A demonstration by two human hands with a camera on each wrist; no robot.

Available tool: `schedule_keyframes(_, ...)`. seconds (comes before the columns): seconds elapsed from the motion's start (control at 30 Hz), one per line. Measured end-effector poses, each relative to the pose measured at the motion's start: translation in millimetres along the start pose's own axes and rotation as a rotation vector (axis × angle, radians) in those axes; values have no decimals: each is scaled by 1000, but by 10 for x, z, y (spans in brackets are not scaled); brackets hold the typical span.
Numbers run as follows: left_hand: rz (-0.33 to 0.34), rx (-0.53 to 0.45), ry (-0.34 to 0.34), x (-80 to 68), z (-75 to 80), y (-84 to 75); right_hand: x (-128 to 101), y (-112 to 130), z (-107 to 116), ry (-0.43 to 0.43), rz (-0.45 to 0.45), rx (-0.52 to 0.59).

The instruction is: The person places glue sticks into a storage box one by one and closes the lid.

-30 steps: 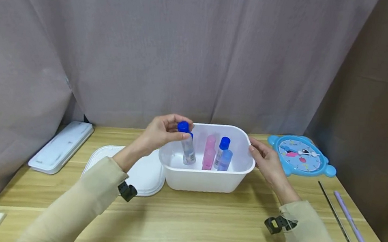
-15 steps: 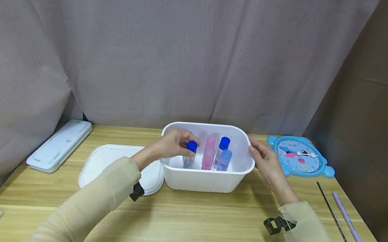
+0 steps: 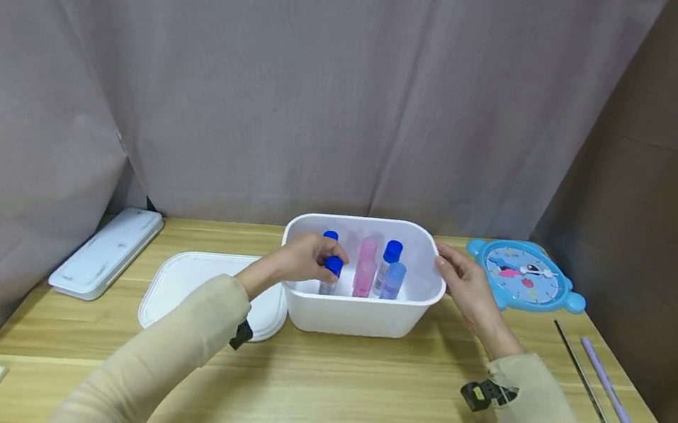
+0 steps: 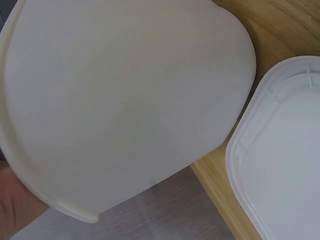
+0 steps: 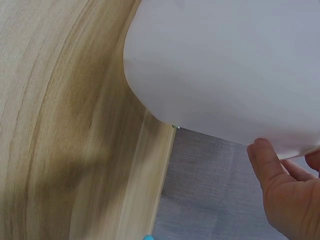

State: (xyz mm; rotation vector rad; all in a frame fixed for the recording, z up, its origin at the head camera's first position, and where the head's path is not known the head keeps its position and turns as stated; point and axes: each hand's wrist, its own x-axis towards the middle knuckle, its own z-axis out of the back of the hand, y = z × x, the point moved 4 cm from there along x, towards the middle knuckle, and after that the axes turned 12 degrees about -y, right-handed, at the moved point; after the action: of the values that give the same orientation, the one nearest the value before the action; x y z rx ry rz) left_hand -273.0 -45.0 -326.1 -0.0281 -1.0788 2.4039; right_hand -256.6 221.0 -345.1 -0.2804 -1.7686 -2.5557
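Inside tub: blue-capped bottle [image 3: 330, 276] is stood upright at the near left of the white tub [image 3: 357, 317], beside pink bottles [image 3: 365, 268].
Left hand [image 3: 305, 258]: fingers are curled round the bottle's cap.
Right hand [image 3: 464, 276]: fingers are laid flat against the tub's right rim.
Left of tub: white lid [image 3: 206, 290] is lying on the table [image 3: 353, 399].

Worktop [image 3: 353, 399]: pale wood-grain surface, smooth, low sheen. Tub [image 3: 357, 317]: white plastic, smooth, faintly glossy; in the wrist views its wall [image 4: 125, 100] looks even and matt. Lid [image 3: 189, 277] by the tub: same white plastic, moulded ridge along rim. Bottle [image 3: 330, 276] under the left hand [image 3: 307, 259]: clear plastic, glossy blue cap. Neighbouring bottles [image 3: 364, 272]: translucent pink and blue plastic. Clock [image 3: 524, 273] at far right corner: glossy blue plastic. Backdrop [image 3: 305, 78]: grey cloth, matt, softly creased. Sleeves [image 3: 167, 346]: beige cloth, matt.
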Motion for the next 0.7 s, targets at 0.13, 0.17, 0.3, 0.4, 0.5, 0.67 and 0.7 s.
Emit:
schedule_keyframes(0.13, -39, -60, -55, -88, 88, -28, -2, -6, -4, -1, 10, 5)
schedule_keyframes(0.17, -43, -83, -77, -123, 132, -36, -2, -3, -1, -4, 14, 1)
schedule_keyframes(0.3, -36, -187, -180, -339, 376, 17, -8, 1, 4, -14, 27, -13)
schedule_keyframes(0.4, 29, -277, -278, -569, 602, 199, -8, 5, 4, -13, 32, -8)
schedule_keyframes(0.5, 167, -375, -392, -848, 816, 548, -4, -4, 2, -10, 26, -4)
schedule_keyframes(0.67, 385, -413, -596, -1359, 1070, 1229, 11, -20, -9, -9, 28, -21)
schedule_keyframes(0.7, 428, -399, -628, -1452, 1095, 1342, 12, -21, -14, -8, 29, -25)
